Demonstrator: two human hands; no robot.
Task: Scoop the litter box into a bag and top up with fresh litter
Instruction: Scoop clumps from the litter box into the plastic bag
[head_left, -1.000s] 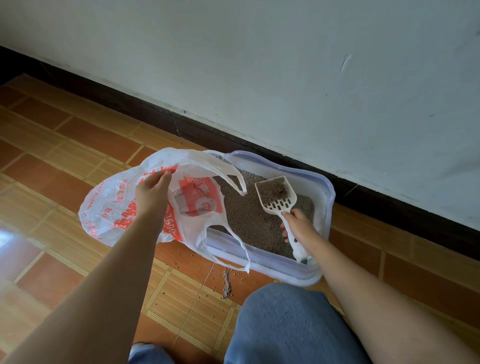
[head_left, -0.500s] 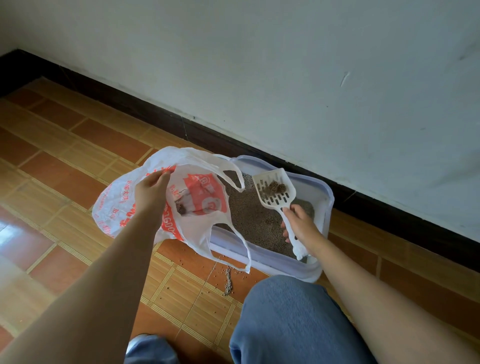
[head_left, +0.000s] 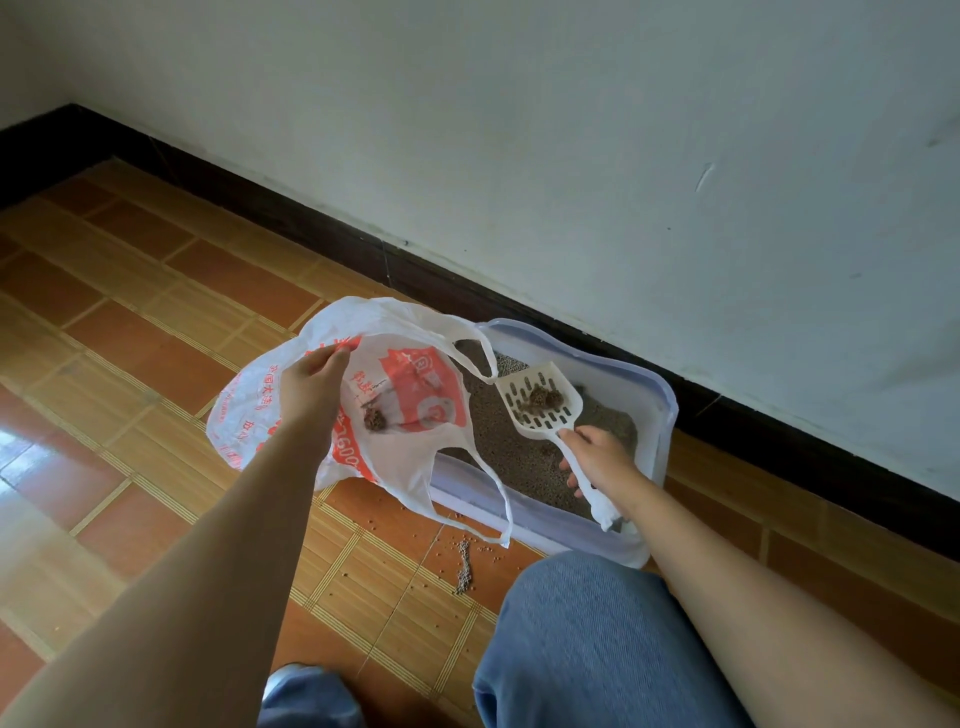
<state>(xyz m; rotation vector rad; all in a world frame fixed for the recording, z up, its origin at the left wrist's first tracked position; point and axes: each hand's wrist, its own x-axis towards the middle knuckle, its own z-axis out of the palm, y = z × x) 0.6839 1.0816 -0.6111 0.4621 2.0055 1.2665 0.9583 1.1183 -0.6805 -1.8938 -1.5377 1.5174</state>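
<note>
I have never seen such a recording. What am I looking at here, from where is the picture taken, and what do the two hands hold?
There is no machine: a person wears a camera on the head, looking down at their own hands. The left hand holds a plastic bag open; one clump lies inside. The right hand grips a slotted scoop carrying brown clumps, above the litter box on the tiled floor by the wall. Some spilled litter lies before the box.

Blue denim trousers (head_left: 587, 639), finely ribbed, cover the knee at lower centre-right of the frame; another patch of the same blue shows at the bottom edge. Both forearms (head_left: 218, 545) are bare up to the left hand (head_left: 311, 384) and right hand (head_left: 597, 460).
</note>
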